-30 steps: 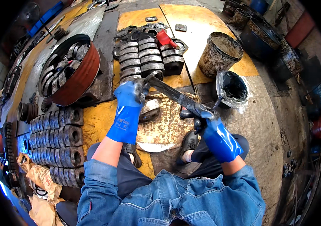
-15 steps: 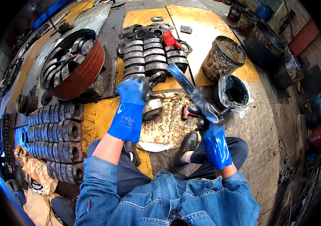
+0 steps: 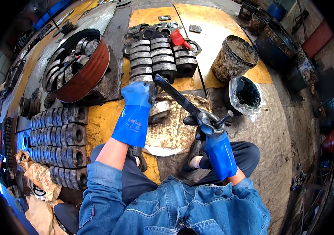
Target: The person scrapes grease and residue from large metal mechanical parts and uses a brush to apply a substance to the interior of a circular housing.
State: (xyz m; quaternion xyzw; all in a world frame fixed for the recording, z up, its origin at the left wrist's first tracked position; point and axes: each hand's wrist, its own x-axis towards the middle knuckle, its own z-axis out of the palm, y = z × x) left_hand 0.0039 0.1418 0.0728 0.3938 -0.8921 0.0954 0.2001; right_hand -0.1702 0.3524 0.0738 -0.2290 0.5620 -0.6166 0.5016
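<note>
My left hand (image 3: pixel 138 95), in a blue rubber glove with blackened fingers, is closed at the near end of the left row of metal blocks (image 3: pixel 140 62). What its fingers hold is hidden. My right hand (image 3: pixel 209 124), gloved alike, is wrapped around a long flat dark bar (image 3: pixel 178 96) smeared with black. A bolt-like end sticks out on the right of that hand; the bar's tip slants up to beside my left fingers. Below the tip, a single metal block (image 3: pixel 160 111) lies on a worn, stained round board (image 3: pixel 171 135) between my feet.
A red-brown drum section (image 3: pixel 92 76) full of metal parts stands left, above rows of dark ringed blocks (image 3: pixel 57 137). Right are a crusted bucket (image 3: pixel 229 62) and a plastic-lined black bucket (image 3: pixel 235 103). A red scoop (image 3: pixel 178 38) lies on the blocks, before flat plates (image 3: pixel 165 18).
My right hand has moved left and swung the bar's tip left, toward my left hand. A dark ring beside my left fingers no longer shows. The red-headed hammer is now hidden behind my right hand.
</note>
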